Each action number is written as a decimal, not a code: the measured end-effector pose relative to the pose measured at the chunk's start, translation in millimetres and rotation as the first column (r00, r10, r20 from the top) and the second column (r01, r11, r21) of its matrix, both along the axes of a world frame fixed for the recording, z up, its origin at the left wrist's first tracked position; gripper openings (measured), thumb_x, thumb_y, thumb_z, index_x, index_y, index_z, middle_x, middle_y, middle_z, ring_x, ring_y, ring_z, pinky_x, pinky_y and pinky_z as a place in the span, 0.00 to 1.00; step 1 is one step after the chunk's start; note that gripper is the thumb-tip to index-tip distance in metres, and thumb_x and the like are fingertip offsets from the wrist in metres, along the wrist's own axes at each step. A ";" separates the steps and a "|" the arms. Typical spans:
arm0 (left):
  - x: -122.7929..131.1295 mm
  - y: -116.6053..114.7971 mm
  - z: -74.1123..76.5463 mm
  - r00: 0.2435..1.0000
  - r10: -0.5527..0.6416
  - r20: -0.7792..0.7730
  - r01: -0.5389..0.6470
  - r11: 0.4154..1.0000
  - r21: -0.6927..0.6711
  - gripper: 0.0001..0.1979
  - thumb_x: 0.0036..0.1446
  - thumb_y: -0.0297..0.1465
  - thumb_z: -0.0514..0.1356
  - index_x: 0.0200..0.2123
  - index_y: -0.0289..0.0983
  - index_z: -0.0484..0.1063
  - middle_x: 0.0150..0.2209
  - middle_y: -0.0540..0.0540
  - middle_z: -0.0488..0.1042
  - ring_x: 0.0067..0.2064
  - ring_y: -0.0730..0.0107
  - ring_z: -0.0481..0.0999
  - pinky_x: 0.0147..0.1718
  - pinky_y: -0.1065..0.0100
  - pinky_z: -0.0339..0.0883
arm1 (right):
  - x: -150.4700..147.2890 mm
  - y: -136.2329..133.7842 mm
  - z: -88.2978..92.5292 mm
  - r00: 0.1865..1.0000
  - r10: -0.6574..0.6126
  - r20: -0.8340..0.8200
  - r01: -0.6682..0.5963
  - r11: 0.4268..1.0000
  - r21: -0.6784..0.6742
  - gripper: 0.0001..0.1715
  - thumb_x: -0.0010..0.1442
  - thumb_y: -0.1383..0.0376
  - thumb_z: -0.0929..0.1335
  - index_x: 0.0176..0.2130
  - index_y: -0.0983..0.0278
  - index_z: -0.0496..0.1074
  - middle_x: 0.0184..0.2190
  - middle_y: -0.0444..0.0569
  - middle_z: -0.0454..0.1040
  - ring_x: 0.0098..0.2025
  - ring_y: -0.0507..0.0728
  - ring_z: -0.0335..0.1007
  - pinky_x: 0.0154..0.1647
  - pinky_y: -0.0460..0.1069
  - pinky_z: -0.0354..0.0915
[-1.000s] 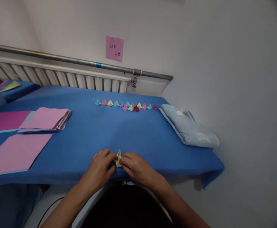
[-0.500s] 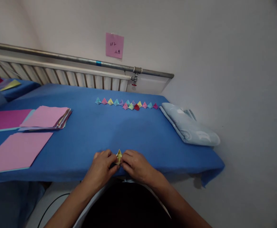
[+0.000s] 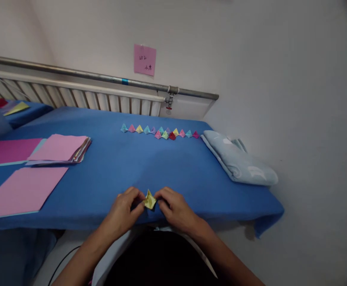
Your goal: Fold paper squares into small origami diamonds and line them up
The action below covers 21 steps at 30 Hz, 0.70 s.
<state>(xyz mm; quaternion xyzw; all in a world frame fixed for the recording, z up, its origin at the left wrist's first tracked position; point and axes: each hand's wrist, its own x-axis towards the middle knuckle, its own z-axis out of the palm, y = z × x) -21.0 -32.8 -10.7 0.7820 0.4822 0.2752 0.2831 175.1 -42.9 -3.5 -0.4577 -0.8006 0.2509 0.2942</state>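
A small folded yellow paper piece (image 3: 150, 200) sits between my two hands near the front edge of the blue-covered table (image 3: 126, 167). My left hand (image 3: 125, 209) pinches its left side with curled fingers. My right hand (image 3: 173, 206) pinches its right side. Both hands rest low on the cloth. Along the table's far side lies a row of several small folded paper shapes (image 3: 159, 132) in cyan, pink, yellow, purple and red.
A stack of pink and mixed sheets (image 3: 59, 148) lies at the left, a single pink sheet (image 3: 23, 191) in front of it and a magenta sheet (image 3: 8, 151) beside it. A folded light-blue cloth (image 3: 239, 161) lies at the right. A radiator and pipe (image 3: 102, 79) run along the wall.
The yellow piece has gone from a narrow upright point to a wider, opened-out shape between my fingers. My hands have drawn slightly apart. The view shifted a little.
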 end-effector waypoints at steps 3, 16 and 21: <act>3.3 6.0 0.1 0.995 0.078 -0.065 -0.077 0.997 0.018 0.05 0.53 0.32 0.55 0.31 0.38 0.68 0.29 0.50 0.72 0.32 0.68 0.71 0.34 0.65 0.61 | -2.3 5.0 -0.6 0.994 -0.097 -0.041 0.097 0.995 -0.019 0.08 0.57 0.74 0.63 0.35 0.63 0.69 0.30 0.43 0.69 0.33 0.51 0.65 0.35 0.46 0.60; 19.6 17.5 7.3 0.927 0.035 -0.373 -0.036 0.999 0.003 0.10 0.58 0.30 0.53 0.38 0.40 0.74 0.35 0.46 0.78 0.39 0.62 0.75 0.40 0.61 0.60 | -16.4 23.3 1.8 0.971 -0.094 0.218 0.104 0.994 -0.033 0.07 0.58 0.72 0.65 0.32 0.64 0.74 0.28 0.44 0.72 0.32 0.51 0.66 0.34 0.45 0.58; 21.7 20.3 8.7 0.902 0.015 -0.431 -0.012 1.000 0.010 0.10 0.59 0.30 0.52 0.35 0.39 0.74 0.34 0.46 0.77 0.38 0.64 0.75 0.39 0.64 0.60 | -16.5 25.4 -2.6 0.958 -0.115 0.264 0.119 0.993 -0.001 0.09 0.59 0.73 0.64 0.30 0.64 0.72 0.27 0.44 0.71 0.31 0.51 0.65 0.32 0.45 0.56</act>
